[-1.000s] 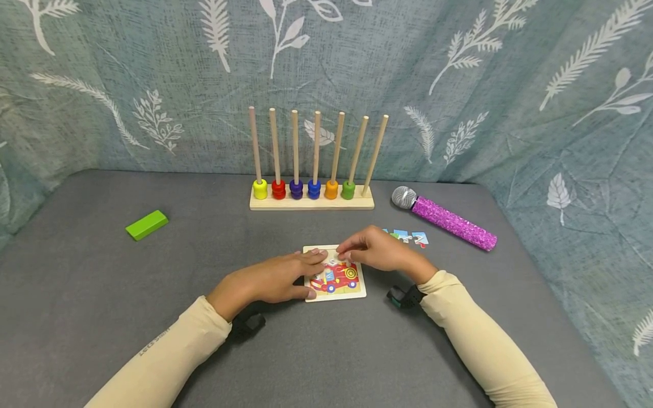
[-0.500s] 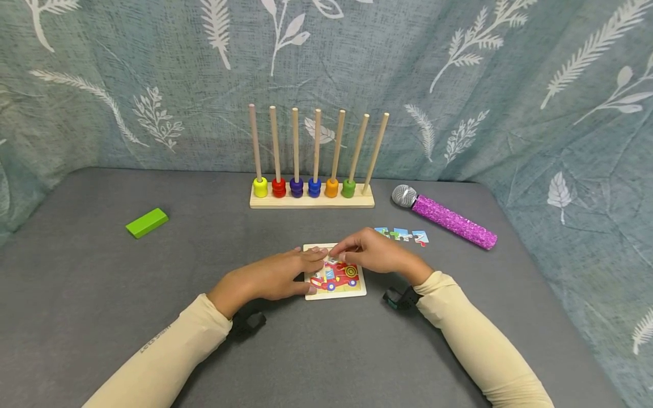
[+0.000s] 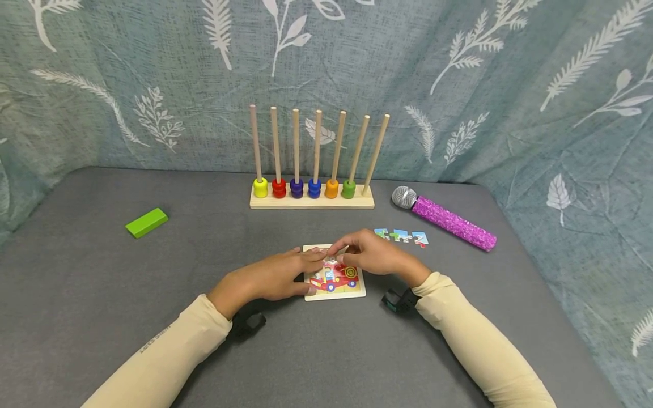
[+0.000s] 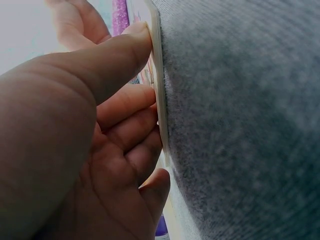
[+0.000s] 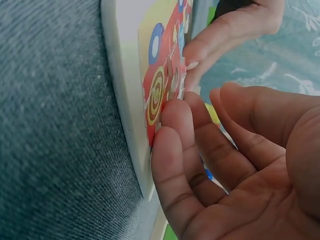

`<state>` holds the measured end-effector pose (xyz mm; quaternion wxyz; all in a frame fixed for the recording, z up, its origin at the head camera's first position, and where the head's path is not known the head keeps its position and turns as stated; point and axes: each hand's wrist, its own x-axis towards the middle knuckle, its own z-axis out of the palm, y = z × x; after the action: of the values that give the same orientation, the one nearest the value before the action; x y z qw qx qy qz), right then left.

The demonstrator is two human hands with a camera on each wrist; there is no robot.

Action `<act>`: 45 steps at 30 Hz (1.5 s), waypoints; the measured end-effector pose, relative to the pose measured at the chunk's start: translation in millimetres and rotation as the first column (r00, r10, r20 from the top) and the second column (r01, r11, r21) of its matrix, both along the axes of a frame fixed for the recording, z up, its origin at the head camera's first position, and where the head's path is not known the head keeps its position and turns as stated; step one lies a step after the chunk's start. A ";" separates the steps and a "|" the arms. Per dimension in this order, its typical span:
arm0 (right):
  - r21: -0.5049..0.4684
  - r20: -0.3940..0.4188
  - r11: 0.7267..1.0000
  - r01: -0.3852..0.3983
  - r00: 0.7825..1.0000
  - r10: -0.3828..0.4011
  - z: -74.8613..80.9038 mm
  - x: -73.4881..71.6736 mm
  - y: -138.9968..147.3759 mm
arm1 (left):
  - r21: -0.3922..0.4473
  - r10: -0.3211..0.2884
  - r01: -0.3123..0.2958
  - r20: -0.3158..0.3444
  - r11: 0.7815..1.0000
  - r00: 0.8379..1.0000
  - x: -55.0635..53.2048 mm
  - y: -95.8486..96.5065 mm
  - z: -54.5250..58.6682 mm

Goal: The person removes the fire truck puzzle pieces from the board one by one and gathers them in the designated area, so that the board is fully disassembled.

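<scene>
A small wooden jigsaw puzzle tray (image 3: 336, 297) lies flat on the table, with a red truck picture (image 3: 333, 285) along its near part. My left hand (image 3: 272, 279) rests on the tray's left side, thumb near the lower left corner and the other fingers higher up. Over the tray's upper right, my right hand (image 3: 374, 252) touches the puzzle with its fingertips. In the right wrist view the thumb (image 5: 250, 107) stands off the board, and no piece shows in the grasp. The fingers partly hide the picture's upper half.
Several loose jigsaw pieces (image 3: 401, 235) lie behind my right hand. A pink glitter microphone (image 3: 454, 223) is at the right. At the back stands a wooden peg rack (image 3: 312, 204) with coloured beads; a green block (image 3: 147, 222) lies at the left.
My right hand has shifted slightly left over the puzzle, uncovering more of the loose pieces behind it. The picture around the truck's window looks different. The left hand has stayed in place.
</scene>
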<state>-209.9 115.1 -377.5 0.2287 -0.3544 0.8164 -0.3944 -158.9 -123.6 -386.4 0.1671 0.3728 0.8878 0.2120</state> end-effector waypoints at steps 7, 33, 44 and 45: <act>-0.004 -0.017 1.000 0.006 1.000 -0.006 1.7 1.0 0.9 | 0.002 -0.004 0.004 -0.001 1.000 1.000 -0.2 0.7 0.8; -0.042 -0.058 0.999 -0.004 0.998 0.001 -1.3 2.0 -5.4 | 0.011 -0.005 0.005 0.015 1.000 1.000 0.4 -0.4 1.6; -0.023 -0.027 0.999 -0.036 0.999 0.036 -0.1 3.8 -2.4 | -0.004 -0.002 0.002 0.024 1.000 1.000 0.4 0.9 2.6; -0.024 -0.027 0.999 -0.035 0.999 0.035 -0.3 3.8 -2.3 | -0.005 -0.001 0.002 0.024 1.000 1.000 0.3 1.2 2.7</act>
<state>-206.1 112.8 -377.8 0.2202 -0.3767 0.8081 -0.3956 -158.6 -122.4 -383.7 0.1787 0.3705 0.8860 0.2141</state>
